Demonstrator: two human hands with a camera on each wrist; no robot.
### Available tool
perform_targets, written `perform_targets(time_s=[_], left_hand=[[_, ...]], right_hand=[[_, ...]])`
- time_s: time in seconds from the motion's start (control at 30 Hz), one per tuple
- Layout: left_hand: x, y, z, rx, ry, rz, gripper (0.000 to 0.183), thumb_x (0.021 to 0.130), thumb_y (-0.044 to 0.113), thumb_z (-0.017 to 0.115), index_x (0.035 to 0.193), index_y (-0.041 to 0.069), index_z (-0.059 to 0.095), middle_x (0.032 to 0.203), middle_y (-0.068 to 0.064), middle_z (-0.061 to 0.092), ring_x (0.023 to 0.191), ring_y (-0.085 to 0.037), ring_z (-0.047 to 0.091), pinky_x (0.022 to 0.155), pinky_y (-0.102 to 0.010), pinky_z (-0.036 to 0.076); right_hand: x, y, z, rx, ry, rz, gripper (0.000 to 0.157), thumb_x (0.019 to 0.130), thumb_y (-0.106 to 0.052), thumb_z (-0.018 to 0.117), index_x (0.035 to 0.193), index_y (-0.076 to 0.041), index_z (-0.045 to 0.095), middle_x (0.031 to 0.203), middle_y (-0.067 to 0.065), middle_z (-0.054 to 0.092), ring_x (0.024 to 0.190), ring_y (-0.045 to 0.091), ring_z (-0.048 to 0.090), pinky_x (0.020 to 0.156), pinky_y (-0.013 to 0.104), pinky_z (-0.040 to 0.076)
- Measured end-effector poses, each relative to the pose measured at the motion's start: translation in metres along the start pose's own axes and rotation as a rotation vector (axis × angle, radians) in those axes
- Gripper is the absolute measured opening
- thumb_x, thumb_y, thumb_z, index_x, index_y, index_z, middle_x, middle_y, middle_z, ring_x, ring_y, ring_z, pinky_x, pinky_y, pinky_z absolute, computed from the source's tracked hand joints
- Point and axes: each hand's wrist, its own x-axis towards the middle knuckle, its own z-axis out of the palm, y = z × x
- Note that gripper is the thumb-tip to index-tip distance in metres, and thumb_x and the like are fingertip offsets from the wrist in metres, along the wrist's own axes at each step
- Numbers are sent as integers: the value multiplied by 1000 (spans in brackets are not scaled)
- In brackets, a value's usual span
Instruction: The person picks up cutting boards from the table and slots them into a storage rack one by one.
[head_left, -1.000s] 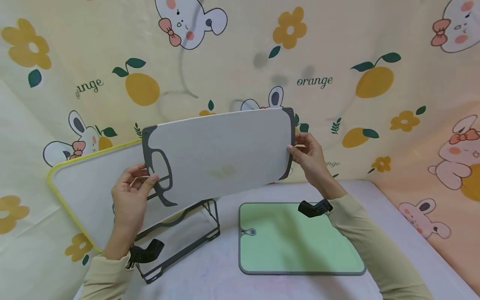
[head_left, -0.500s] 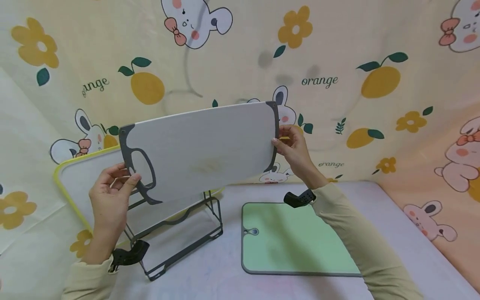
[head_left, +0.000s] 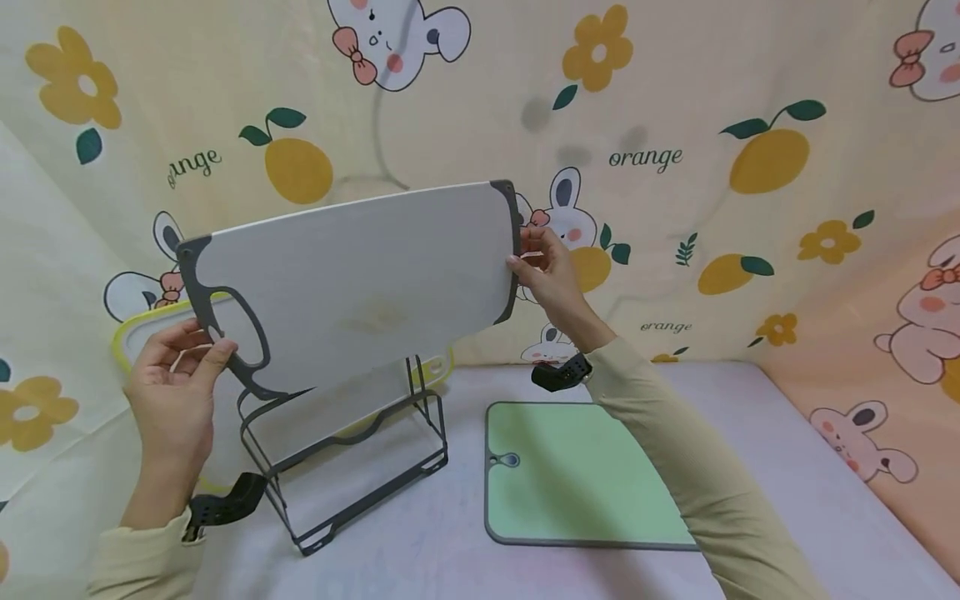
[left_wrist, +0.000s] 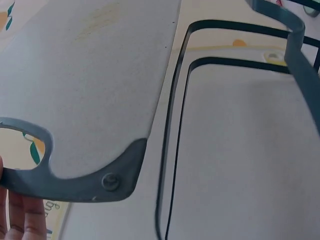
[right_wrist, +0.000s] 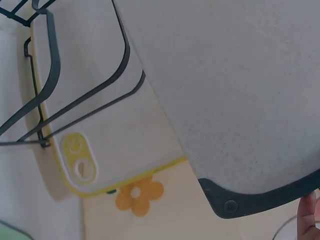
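A light grey cutting board (head_left: 367, 283) with dark grey corners and a handle loop is held up in the air, tilted, its right end higher. My left hand (head_left: 176, 396) pinches its left edge beside the handle opening. At the other end my right hand (head_left: 551, 275) pinches the dark right edge between thumb and fingers. Just below the board stands a dark wire rack (head_left: 375, 500). A white cutting board with a yellow rim (head_left: 142, 333) leans upright at the rack's back, partly hidden by the grey board. In the left wrist view the board's lower corner (left_wrist: 120, 175) is beside the rack's bars (left_wrist: 175, 125).
A green cutting board (head_left: 570, 475) with a grey rim lies flat on the white-covered table (head_left: 420, 558), right of the rack; my right sleeve covers part of it. A patterned cloth (head_left: 480, 100) hangs behind the table.
Both hands have carried the grey cutting board leftward and slightly up, from beside the rack to over it. The rack and the green board have stayed put.
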Motion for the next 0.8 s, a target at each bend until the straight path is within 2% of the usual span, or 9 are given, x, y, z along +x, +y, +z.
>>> perform_targets(time_s=[0.37, 0.6, 0.8], left_hand=[[6, 5, -19, -8, 97, 5, 40, 77, -16, 71, 115, -9, 64, 99, -14, 56, 79, -19, 61, 78, -21, 51], [12, 3, -31, -97, 167, 62, 39, 73, -24, 69, 110, -14, 62, 94, -16, 58, 75, -19, 61, 73, -21, 54], [14, -1, -43, -95, 213, 43, 38, 72, -22, 72, 109, -14, 63, 94, -15, 57, 74, -18, 60, 70, -20, 54]], right_hand=[[11, 1, 36, 2, -21, 12, 31, 92, 5, 61, 121, -3, 52, 110, 11, 52, 94, 20, 50, 77, 34, 52], [17, 4, 58, -25, -41, -11, 28, 92, 3, 62, 117, -4, 53, 110, 12, 53, 95, 22, 51, 76, 31, 49], [17, 9, 74, -62, -53, 11, 27, 92, 2, 64, 115, -6, 54, 108, 10, 55, 95, 24, 52, 76, 31, 47]])
